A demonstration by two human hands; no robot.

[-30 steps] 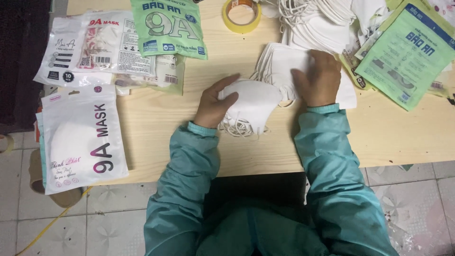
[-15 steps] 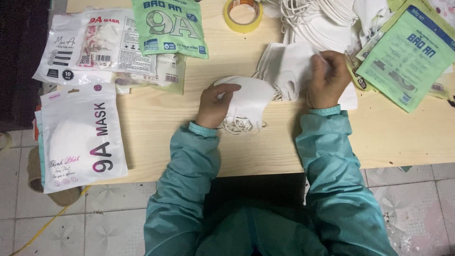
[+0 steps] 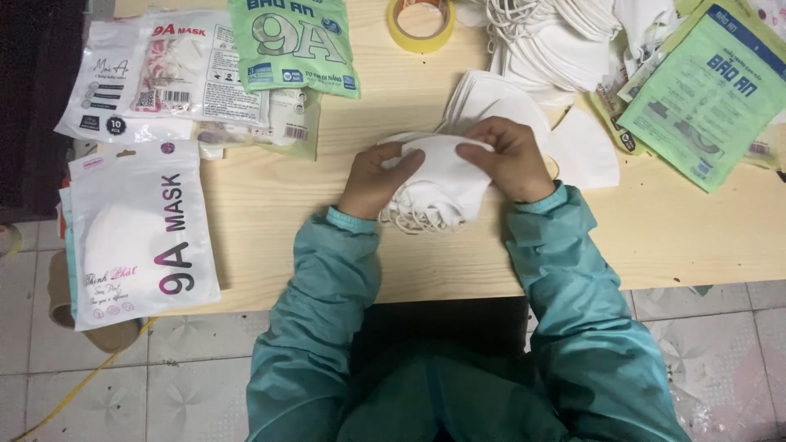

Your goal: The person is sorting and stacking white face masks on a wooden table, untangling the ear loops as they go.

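R hand has come off the loose stack of white masks & now joins L hand on a small bundle of white face masks at the wooden table centre; both hands closed round it, fingers curled, so the bundle looks gathered. Sealed white mask pouch lies far left w/ masks inside, green pouch & clear packs up top.

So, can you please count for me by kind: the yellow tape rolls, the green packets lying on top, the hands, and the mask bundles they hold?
Yellow tape roll: 1
Green packets on top, centre and right: 2
Hands, left hand and right hand: 2
Held bundle of white masks: 1
Total: 6
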